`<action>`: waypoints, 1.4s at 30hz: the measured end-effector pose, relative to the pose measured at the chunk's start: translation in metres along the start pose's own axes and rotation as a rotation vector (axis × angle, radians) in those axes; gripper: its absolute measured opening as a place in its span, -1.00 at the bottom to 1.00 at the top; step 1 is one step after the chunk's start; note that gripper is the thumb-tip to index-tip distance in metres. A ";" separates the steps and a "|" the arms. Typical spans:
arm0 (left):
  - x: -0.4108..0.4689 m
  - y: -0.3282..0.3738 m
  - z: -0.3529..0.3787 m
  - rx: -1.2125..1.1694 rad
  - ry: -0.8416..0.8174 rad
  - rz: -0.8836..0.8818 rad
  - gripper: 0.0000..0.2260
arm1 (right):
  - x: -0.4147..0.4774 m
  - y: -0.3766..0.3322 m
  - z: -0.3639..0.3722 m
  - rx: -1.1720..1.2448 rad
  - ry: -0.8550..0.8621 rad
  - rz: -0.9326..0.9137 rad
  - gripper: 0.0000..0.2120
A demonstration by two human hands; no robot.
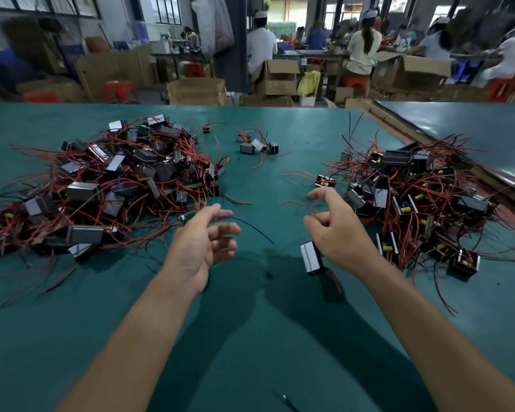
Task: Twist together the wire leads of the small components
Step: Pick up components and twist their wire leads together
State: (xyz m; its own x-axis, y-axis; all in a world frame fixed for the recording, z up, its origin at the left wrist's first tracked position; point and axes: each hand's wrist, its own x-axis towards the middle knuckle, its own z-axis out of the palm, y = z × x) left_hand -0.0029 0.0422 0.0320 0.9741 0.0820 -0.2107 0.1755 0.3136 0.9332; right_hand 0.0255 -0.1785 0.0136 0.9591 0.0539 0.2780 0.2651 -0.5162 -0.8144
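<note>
Forearms: nearest the camera, my left forearm [137,337] and right forearm [422,337] come in from 7 and 5 o'clock.
Table: a green table [259,367] fills the lower view.
Left pile: a left pile [107,185] of small components with red leads lies at 10 o'clock.
Right pile: a right pile [414,197] of the same parts lies at 2 o'clock.
Small group: a small group [257,145] of about 4 pieces sits apart at 12 o'clock.
Left hand: my left hand [204,242] is at 8 o'clock, fingers loosely bent. I cannot tell whether it holds anything.
Right hand: my right hand [336,233] is at 4 o'clock, its fingers curled round a red lead [299,206].
Component: 1 component [311,258], black with a silver face, hangs against the lower edge of my right hand.
Blue wire: a blue wire [250,226] arcs out from between my left fingers toward 4 o'clock.
Progress: I judge this piece barely begun, since the 2 wires are apart and untwisted. I can see no twisted joint in either pile, so I cannot say which pile is done. Most of the work looks left.
Hidden: both piles run off the frame edges. My right palm hides how the component is held. A thin dark tool [284,400] at 6 o'clock is cut off. The people and boxes behind are blurred.
</note>
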 end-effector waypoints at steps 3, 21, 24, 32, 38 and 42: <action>-0.002 0.001 0.001 -0.022 -0.081 -0.013 -0.84 | -0.001 0.000 0.002 -0.066 -0.049 -0.020 -0.90; -0.012 -0.015 0.012 0.433 -0.172 0.490 -0.81 | -0.013 -0.024 0.003 0.308 -0.353 0.007 -0.73; -0.010 -0.021 0.012 0.565 -0.145 0.664 -0.63 | -0.014 -0.025 0.001 0.268 -0.304 -0.055 -0.80; -0.008 -0.014 0.017 0.336 0.036 0.671 -0.44 | -0.007 -0.020 0.000 0.189 -0.122 -0.124 -0.69; -0.010 0.000 0.011 0.258 -0.180 -0.024 -0.75 | -0.003 -0.013 0.000 0.169 0.012 -0.086 -0.75; -0.012 -0.001 0.006 0.187 -0.234 -0.075 -0.77 | 0.000 -0.005 0.001 0.103 0.077 -0.063 -0.74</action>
State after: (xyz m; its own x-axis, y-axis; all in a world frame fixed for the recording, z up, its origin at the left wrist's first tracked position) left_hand -0.0138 0.0356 0.0353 0.9601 -0.1614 -0.2284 0.2499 0.1289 0.9596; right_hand 0.0239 -0.1754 0.0167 0.9306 0.0153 0.3658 0.3376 -0.4227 -0.8410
